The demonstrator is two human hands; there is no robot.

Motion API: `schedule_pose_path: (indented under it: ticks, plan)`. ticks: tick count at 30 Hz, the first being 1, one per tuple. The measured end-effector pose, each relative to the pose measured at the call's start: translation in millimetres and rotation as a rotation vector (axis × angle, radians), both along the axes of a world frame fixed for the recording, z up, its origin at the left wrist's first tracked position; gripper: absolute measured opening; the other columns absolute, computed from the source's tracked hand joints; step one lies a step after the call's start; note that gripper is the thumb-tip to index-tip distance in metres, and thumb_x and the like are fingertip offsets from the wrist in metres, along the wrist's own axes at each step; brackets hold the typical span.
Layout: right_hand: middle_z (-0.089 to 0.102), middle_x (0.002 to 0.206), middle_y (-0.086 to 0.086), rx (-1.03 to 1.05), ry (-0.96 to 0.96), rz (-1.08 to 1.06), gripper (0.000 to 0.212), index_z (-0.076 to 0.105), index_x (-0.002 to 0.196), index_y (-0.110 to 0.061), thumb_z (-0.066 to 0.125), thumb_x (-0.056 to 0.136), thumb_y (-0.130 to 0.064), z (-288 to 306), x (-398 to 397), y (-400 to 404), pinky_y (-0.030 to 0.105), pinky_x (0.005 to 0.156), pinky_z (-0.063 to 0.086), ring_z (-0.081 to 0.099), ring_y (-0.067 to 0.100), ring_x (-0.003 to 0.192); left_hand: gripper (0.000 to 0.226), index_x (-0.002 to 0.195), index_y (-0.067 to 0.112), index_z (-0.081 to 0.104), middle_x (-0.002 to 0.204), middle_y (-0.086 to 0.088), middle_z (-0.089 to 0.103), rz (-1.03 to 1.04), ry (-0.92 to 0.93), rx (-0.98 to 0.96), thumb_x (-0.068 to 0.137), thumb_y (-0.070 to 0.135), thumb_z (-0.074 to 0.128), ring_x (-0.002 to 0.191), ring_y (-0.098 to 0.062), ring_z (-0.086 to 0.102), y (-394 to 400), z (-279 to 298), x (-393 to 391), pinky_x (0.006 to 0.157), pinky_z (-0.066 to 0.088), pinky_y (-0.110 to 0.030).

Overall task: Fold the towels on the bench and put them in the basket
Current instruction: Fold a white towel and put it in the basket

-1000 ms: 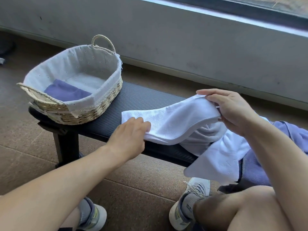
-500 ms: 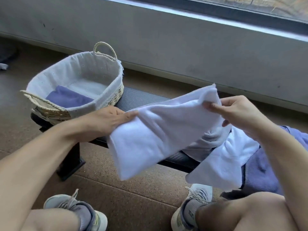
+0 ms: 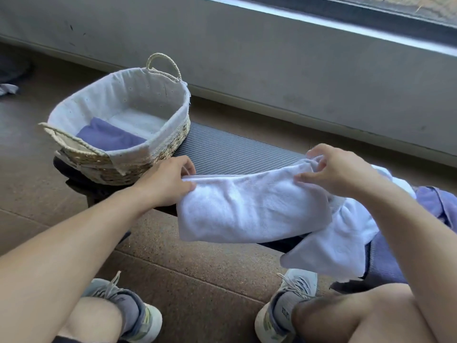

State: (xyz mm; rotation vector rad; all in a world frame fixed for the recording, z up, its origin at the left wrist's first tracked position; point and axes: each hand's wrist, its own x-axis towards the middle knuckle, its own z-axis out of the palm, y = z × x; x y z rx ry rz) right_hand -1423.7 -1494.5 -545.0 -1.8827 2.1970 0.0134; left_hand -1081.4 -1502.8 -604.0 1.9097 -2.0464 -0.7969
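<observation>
A white towel (image 3: 249, 209) hangs folded over the front edge of the dark ribbed bench (image 3: 227, 154). My left hand (image 3: 168, 181) pinches its left upper corner and my right hand (image 3: 338, 169) grips its right upper corner. A woven basket (image 3: 158, 147) with a white cloth liner stands on the bench's left end, holding a folded purple towel (image 3: 108, 138) on its near side. Another white towel (image 3: 343, 243) lies crumpled under my right arm, and a purple towel (image 3: 435, 201) lies at the far right of the bench.
A grey wall and window ledge run behind the bench. The floor is brown cork-like tile. My knees and two grey sneakers (image 3: 294, 290) are below the bench's front edge. A small cloth scrap (image 3: 7, 89) lies on the floor at far left.
Both hands lifted the white towel off the bench, held it spread in the air, then brought it down so it now drapes folded over the bench's front edge.
</observation>
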Motion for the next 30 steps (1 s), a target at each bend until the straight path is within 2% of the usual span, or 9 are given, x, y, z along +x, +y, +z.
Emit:
schedule_pose_path:
  ticks: [5, 10, 13, 19, 22, 24, 26, 28, 30]
  plan:
    - [0.06, 0.091, -0.012, 0.023, -0.224, 0.013, 0.036, 0.068, 0.106, -0.032, 0.075, 0.081, -0.058, -7, 6, -5, 0.029, 0.063, 0.039, 0.054, 0.004, 0.078, 0.025, 0.091, 0.03, 0.057, 0.096, 0.014, 0.064, -0.012, 0.017, 0.012, 0.081, 0.031, 0.08, 0.09, -0.011, 0.061, 0, 2, 6, 0.082, 0.049, -0.035]
    - [0.066, 0.076, -0.002, -0.023, -0.398, -0.055, 0.033, 0.067, 0.085, -0.02, 0.082, 0.078, -0.049, -10, 1, -6, 0.029, 0.06, 0.043, 0.057, 0.014, 0.067, 0.02, 0.089, 0.035, 0.06, 0.096, 0.017, 0.06, -0.052, -0.02, 0.024, 0.082, 0.038, 0.079, 0.09, -0.013, 0.06, 0, -1, 8, 0.086, 0.05, -0.037]
    - [0.057, 0.067, -0.001, -0.002, -0.456, -0.072, 0.04, 0.064, 0.078, -0.016, 0.079, 0.08, -0.052, -12, -1, -5, 0.028, 0.057, 0.04, 0.051, 0.016, 0.061, 0.021, 0.092, 0.036, 0.06, 0.096, 0.018, 0.058, -0.078, -0.006, 0.026, 0.083, 0.037, 0.079, 0.09, -0.012, 0.058, 1, 1, 6, 0.085, 0.049, -0.037]
    - [0.067, 0.091, -0.001, -0.024, -0.502, -0.091, 0.035, 0.067, 0.076, -0.014, 0.077, 0.084, -0.047, -11, 2, 0, 0.024, 0.05, 0.038, 0.054, 0.017, 0.068, 0.024, 0.098, 0.035, 0.062, 0.1, 0.018, 0.06, -0.074, 0.005, 0.038, 0.082, 0.036, 0.08, 0.088, -0.005, 0.057, 0, 1, 4, 0.077, 0.041, -0.031]
    - [0.069, 0.125, 0.007, -0.064, -0.488, -0.117, 0.036, 0.063, 0.069, -0.014, 0.08, 0.083, -0.043, -11, 1, 1, 0.025, 0.053, 0.042, 0.063, 0.02, 0.074, 0.025, 0.099, 0.034, 0.064, 0.098, 0.017, 0.062, -0.063, 0.017, 0.001, 0.081, 0.032, 0.082, 0.092, -0.008, 0.06, 1, 1, 5, 0.081, 0.045, -0.031]
    - [0.069, 0.126, 0.007, -0.067, -0.463, -0.118, 0.037, 0.059, 0.064, -0.017, 0.081, 0.083, -0.041, -12, 1, 0, 0.028, 0.058, 0.046, 0.069, 0.025, 0.085, 0.028, 0.099, 0.035, 0.064, 0.093, 0.018, 0.063, -0.084, 0.011, -0.068, 0.08, 0.028, 0.083, 0.092, -0.009, 0.061, 1, 2, 5, 0.083, 0.047, -0.031]
    - [0.073, 0.108, 0.006, -0.067, -0.455, -0.115, 0.032, 0.062, 0.069, -0.02, 0.083, 0.081, -0.04, -13, 1, -2, 0.031, 0.061, 0.049, 0.069, 0.025, 0.081, 0.028, 0.098, 0.036, 0.065, 0.091, 0.019, 0.064, -0.108, -0.014, -0.133, 0.079, 0.026, 0.083, 0.09, -0.007, 0.062, 2, 3, 4, 0.081, 0.046, -0.029]
    - [0.069, 0.089, -0.001, -0.059, -0.455, -0.113, 0.022, 0.068, 0.085, -0.025, 0.084, 0.079, -0.04, -13, 1, -3, 0.029, 0.058, 0.05, 0.064, 0.02, 0.071, 0.026, 0.097, 0.037, 0.066, 0.092, 0.02, 0.064, -0.128, -0.046, -0.182, 0.08, 0.026, 0.083, 0.091, -0.005, 0.06, 4, 3, 3, 0.083, 0.046, -0.029]
    - [0.067, 0.089, -0.005, -0.053, -0.444, -0.112, 0.024, 0.07, 0.097, -0.031, 0.083, 0.08, -0.04, -13, 1, -3, 0.026, 0.057, 0.047, 0.063, 0.015, 0.07, 0.024, 0.096, 0.037, 0.067, 0.09, 0.02, 0.063, -0.143, -0.061, -0.21, 0.081, 0.027, 0.082, 0.091, -0.005, 0.058, 5, 3, 2, 0.084, 0.048, -0.031]
